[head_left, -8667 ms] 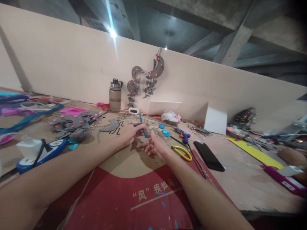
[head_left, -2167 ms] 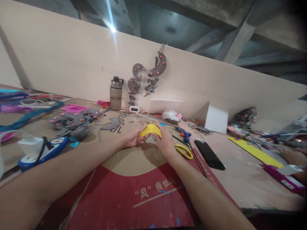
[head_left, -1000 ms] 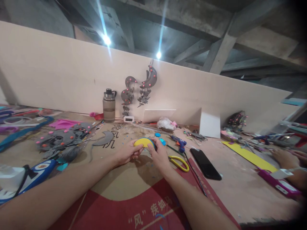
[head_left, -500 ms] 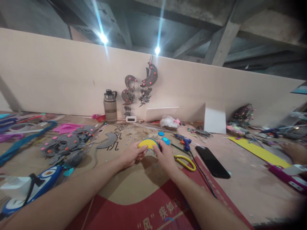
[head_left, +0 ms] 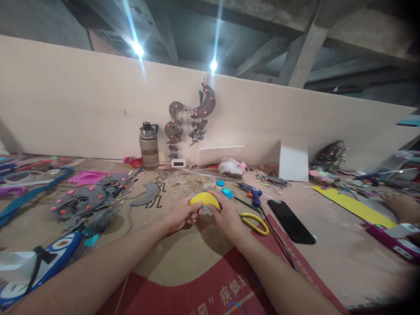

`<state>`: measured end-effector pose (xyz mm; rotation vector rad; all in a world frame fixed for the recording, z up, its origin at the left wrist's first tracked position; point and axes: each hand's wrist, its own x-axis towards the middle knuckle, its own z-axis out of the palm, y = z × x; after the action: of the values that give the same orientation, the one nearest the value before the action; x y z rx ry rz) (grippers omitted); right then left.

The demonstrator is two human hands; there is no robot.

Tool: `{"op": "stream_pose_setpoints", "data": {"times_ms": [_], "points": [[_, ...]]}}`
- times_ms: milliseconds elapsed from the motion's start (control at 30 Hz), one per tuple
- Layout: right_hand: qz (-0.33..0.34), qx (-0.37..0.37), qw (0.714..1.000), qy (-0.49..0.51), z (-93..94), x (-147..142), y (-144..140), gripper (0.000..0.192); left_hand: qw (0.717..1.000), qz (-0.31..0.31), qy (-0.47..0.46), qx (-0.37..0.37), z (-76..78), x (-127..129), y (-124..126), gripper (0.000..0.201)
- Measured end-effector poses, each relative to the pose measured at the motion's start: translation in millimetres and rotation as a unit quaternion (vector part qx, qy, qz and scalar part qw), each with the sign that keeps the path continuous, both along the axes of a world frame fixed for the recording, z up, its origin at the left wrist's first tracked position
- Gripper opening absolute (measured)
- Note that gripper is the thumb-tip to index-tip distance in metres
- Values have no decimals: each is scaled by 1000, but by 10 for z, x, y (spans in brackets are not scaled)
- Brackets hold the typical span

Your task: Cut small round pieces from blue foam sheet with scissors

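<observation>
Overhead, bare concrete beams and two bright lamps; behind, a long pale board wall [head_left: 98, 100] with grey crescent mobiles [head_left: 192, 120] hung on it. Below that, a wide work surface [head_left: 331, 245] covered in part by brown cardboard with a red printed panel [head_left: 197, 288] nearest the viewer.

At the middle of the cardboard, left hand [head_left: 179, 215] and right hand [head_left: 226, 215] meeting around a yellow foam piece [head_left: 204, 199], domed, with a thin blue edge at its right side. Fingers of both hands closed on it, pinching from either side, just above the cardboard.

Just right of the right hand, yellow scissors [head_left: 254, 222]; beyond them a blue glue gun [head_left: 251, 194] and a black phone [head_left: 290, 215] lying flat. Small blue cut-outs [head_left: 226, 192] just behind the yellow piece. At the back against the wall, a water bottle [head_left: 148, 146], a small clock [head_left: 177, 163] and a white card [head_left: 293, 163] standing upright.

Left side crowded with grey foam shapes [head_left: 87, 205], pink sheets and blue strips up to the edge. Far right, another person's hand [head_left: 402, 209] near a yellow strip [head_left: 351, 205]. Open cardboard between the forearms and around the red panel; bare surface in front of the phone.
</observation>
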<state>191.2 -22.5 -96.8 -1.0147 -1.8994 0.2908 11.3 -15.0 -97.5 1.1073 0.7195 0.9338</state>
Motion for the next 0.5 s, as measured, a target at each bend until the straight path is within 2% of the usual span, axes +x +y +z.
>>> {"op": "stream_pose_setpoints", "data": {"times_ms": [233, 367, 500], "points": [[-10, -41, 999, 17, -9, -28, -18, 40, 999, 22, 20, 13, -31, -9, -1, 38], [-33, -82, 996, -2, -5, -35, -50, 31, 998, 3, 50, 34, -68, -26, 10, 37], [-44, -100, 994, 22, 31, -52, -86, 24, 999, -21, 0, 35, -51, -27, 6, 40]]}}
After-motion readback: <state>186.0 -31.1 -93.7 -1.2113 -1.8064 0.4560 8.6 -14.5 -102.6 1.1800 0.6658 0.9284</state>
